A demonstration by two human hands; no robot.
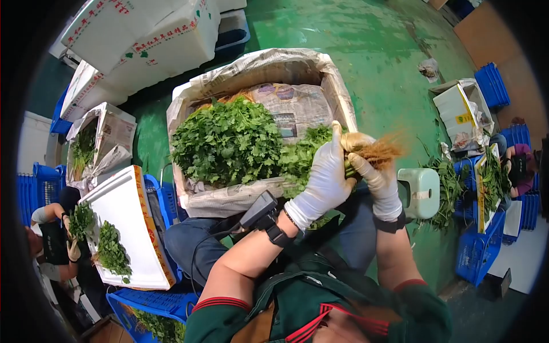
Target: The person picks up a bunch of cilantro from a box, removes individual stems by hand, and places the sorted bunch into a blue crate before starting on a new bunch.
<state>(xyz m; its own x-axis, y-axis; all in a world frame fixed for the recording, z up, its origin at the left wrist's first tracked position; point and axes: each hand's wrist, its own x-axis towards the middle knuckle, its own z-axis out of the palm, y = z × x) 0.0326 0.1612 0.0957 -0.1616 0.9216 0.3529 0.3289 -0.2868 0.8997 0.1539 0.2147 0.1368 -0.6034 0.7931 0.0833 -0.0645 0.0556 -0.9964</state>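
Though gloved, hands (pixel 325 174) (pixel 376 183) around rooted greens (pixel 376 152).

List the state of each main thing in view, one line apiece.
Bunch of greens, held, roots uncovered
Left hand, gloved, closed on the bunch
Right hand, gloved, closed near the roots
Large box, open, newspaper-lined, partly filled
Piled greens, lying in the large box
White board, greens lying on it
Lower-left basket, holding greens

Produce workroom: foam boxes (pixel 191 57), blue crates (pixel 479 254), heaped leafy greens (pixel 226 140).
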